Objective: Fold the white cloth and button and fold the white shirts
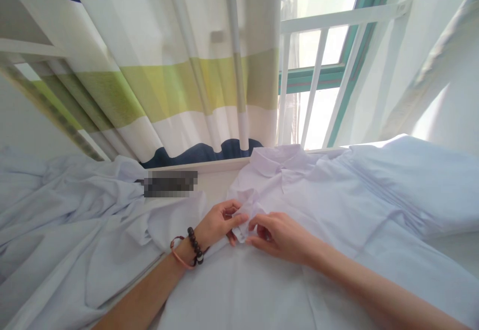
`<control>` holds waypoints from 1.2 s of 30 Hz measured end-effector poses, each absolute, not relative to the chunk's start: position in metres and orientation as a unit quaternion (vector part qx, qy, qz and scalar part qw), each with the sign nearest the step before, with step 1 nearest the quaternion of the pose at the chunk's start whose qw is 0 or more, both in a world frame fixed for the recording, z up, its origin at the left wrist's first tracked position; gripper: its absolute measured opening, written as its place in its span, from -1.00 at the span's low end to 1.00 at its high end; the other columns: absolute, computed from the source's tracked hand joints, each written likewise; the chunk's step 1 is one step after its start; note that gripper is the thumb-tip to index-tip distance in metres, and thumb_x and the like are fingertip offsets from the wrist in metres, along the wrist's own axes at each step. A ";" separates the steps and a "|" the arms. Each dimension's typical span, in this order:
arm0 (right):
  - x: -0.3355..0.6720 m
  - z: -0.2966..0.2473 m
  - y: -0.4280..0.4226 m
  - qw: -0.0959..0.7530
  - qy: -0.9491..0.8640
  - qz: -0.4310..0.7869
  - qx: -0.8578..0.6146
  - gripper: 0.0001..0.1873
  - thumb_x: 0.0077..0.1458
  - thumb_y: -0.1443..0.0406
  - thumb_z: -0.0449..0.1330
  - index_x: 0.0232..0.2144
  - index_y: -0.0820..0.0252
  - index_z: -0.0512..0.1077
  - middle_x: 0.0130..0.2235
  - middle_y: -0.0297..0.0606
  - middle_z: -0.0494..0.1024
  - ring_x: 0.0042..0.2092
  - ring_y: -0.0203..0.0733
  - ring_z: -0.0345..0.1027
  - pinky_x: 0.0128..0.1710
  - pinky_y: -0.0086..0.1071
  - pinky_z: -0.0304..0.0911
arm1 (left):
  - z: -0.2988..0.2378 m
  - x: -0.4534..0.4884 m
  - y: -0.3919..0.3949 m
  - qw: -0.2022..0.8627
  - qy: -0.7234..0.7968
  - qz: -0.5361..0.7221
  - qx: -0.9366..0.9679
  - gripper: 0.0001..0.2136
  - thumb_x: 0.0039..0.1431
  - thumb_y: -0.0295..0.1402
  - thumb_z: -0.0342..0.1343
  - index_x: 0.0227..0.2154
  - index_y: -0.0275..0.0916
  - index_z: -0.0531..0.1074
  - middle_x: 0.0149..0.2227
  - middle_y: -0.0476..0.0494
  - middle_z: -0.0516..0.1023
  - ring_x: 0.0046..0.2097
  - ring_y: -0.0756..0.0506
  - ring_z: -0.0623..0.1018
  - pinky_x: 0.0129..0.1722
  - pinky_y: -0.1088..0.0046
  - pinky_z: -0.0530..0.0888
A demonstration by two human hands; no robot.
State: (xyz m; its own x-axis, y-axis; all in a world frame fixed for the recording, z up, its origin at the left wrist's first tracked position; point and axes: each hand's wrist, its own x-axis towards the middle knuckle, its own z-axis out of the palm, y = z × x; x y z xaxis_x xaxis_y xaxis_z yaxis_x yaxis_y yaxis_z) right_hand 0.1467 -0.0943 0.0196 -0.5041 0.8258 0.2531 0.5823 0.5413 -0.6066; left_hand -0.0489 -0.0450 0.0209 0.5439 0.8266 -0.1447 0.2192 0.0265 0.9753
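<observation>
A white collared shirt (pixel 299 205) lies spread on the surface, its collar pointing toward the window. My left hand (pixel 219 223), with a bead bracelet and a red band on the wrist, pinches a bunched bit of the shirt's fabric near its left side. My right hand (pixel 279 235) meets it from the right, fingers curled on the same crumpled fold. Both hands touch at the fabric between them.
More pale cloth (pixel 67 220) is heaped at the left and a folded pile (pixel 422 185) at the right. A striped curtain (pixel 168 85) hangs behind, beside a window with white bars (pixel 318 81). A blurred-out patch sits on the ledge.
</observation>
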 end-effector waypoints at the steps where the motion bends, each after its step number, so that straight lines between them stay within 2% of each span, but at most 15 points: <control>1: 0.145 0.014 -0.094 0.267 -0.831 0.237 -0.426 -0.78 0.14 0.13 0.14 -0.41 0.14 0.38 -0.50 -0.32 0.47 -0.48 -0.27 0.24 -0.45 -0.41 0.05 | 0.021 -0.050 -0.045 0.604 0.394 0.253 0.645 -0.67 -0.01 -0.13 0.26 -0.35 -0.32 0.41 -0.44 -0.06 0.53 -0.53 0.01 0.50 -0.61 0.56 0.44; 6: 0.143 0.002 -0.090 0.285 -0.813 0.246 -0.444 -0.76 0.09 0.15 0.16 -0.50 0.12 0.26 -0.54 -0.38 0.41 -0.52 -0.30 0.17 -0.50 -0.42 -0.02 | 0.025 -0.058 -0.045 0.666 0.345 0.244 0.615 -0.79 -0.05 -0.36 0.30 -0.33 -0.30 0.49 -0.41 -0.05 0.59 -0.30 -0.10 0.57 -0.28 0.44 0.47; 11: 0.148 0.007 -0.089 0.313 -0.802 0.288 -0.419 -0.79 0.13 0.23 0.08 -0.53 0.12 0.21 -0.57 -0.41 0.37 -0.54 -0.32 0.13 -0.51 -0.44 -0.02 | 0.027 -0.059 -0.046 0.684 0.312 0.250 0.610 -0.76 -0.07 -0.49 0.27 -0.26 -0.25 0.49 -0.31 -0.03 0.60 -0.16 -0.14 0.57 -0.07 0.33 0.41; 13: 0.150 0.009 -0.088 0.319 -0.787 0.325 -0.416 -0.77 0.14 0.26 0.03 -0.55 0.13 0.20 -0.57 -0.41 0.38 -0.54 -0.33 0.16 -0.50 -0.44 0.01 | 0.026 -0.058 -0.046 0.673 0.314 0.258 0.618 -0.74 -0.06 -0.48 0.26 -0.24 -0.25 0.47 -0.25 -0.05 0.59 -0.14 -0.13 0.55 -0.08 0.35 0.42; 16: 0.151 0.009 -0.087 0.330 -0.760 0.375 -0.416 -0.77 0.13 0.32 -0.02 -0.57 0.14 0.19 -0.53 -0.40 0.41 -0.50 -0.34 0.21 -0.46 -0.46 0.05 | 0.023 -0.056 -0.043 0.652 0.343 0.259 0.625 -0.76 -0.05 -0.40 0.28 -0.28 -0.30 0.46 -0.28 -0.08 0.57 -0.26 -0.08 0.55 -0.25 0.42 0.48; 21: 0.150 0.005 -0.085 0.384 -0.713 0.371 -0.455 -0.73 0.06 0.30 0.05 -0.58 0.11 0.03 -0.60 -0.50 0.12 -0.53 -0.38 -0.03 -0.55 -0.46 -0.09 | 0.017 -0.050 -0.042 0.618 0.385 0.286 0.623 -0.67 -0.05 -0.26 0.31 -0.28 -0.28 0.33 -0.35 -0.03 0.50 -0.48 0.03 0.51 -0.50 0.53 0.48; 24: 0.150 0.002 -0.086 0.394 -0.706 0.379 -0.450 -0.74 0.06 0.25 0.07 -0.56 0.11 0.06 -0.57 -0.50 0.09 -0.52 -0.38 -0.07 -0.55 -0.45 -0.10 | 0.014 -0.044 -0.046 0.580 0.403 0.361 0.609 -0.57 -0.05 -0.22 0.30 -0.25 -0.15 0.15 -0.33 0.06 0.46 -0.57 0.04 0.50 -0.63 0.56 0.44; 27: 0.150 0.002 -0.085 0.393 -0.706 0.379 -0.451 -0.72 0.05 0.24 0.08 -0.57 0.11 0.04 -0.58 -0.50 0.10 -0.52 -0.37 -0.07 -0.55 -0.45 -0.10 | 0.013 -0.041 -0.052 0.557 0.382 0.399 0.620 -0.64 0.03 -0.23 0.23 -0.26 -0.13 0.13 -0.34 0.07 0.47 -0.55 0.04 0.51 -0.58 0.52 0.49; 31: 0.150 0.006 -0.084 0.400 -0.688 0.381 -0.471 -0.67 0.03 0.26 0.08 -0.59 0.09 -0.05 -0.61 -0.52 0.01 -0.54 -0.38 -0.07 -0.57 -0.45 -0.13 | 0.018 -0.045 -0.055 0.578 0.358 0.337 0.651 -0.89 0.05 -0.36 0.07 -0.35 -0.25 0.38 -0.41 -0.03 0.52 -0.44 -0.04 0.55 -0.42 0.42 0.54; 33: 0.151 0.008 -0.083 0.400 -0.678 0.389 -0.478 -0.69 0.02 0.27 0.07 -0.58 0.09 -0.03 -0.63 -0.53 0.06 -0.56 -0.37 -0.01 -0.57 -0.45 -0.10 | 0.020 -0.047 -0.053 0.575 0.356 0.303 0.671 -0.82 -0.01 -0.45 0.03 -0.33 -0.28 0.48 -0.41 -0.07 0.56 -0.38 -0.07 0.57 -0.31 0.39 0.54; 36: 0.152 0.009 -0.082 0.404 -0.667 0.407 -0.475 -0.77 0.02 0.30 0.05 -0.55 0.09 0.03 -0.64 -0.53 0.15 -0.56 -0.36 0.09 -0.56 -0.45 -0.06 | 0.018 -0.048 -0.049 0.521 0.370 0.295 0.711 -0.68 -0.02 -0.49 0.07 -0.16 -0.26 0.50 -0.25 -0.12 0.59 -0.23 -0.10 0.57 -0.16 0.38 0.49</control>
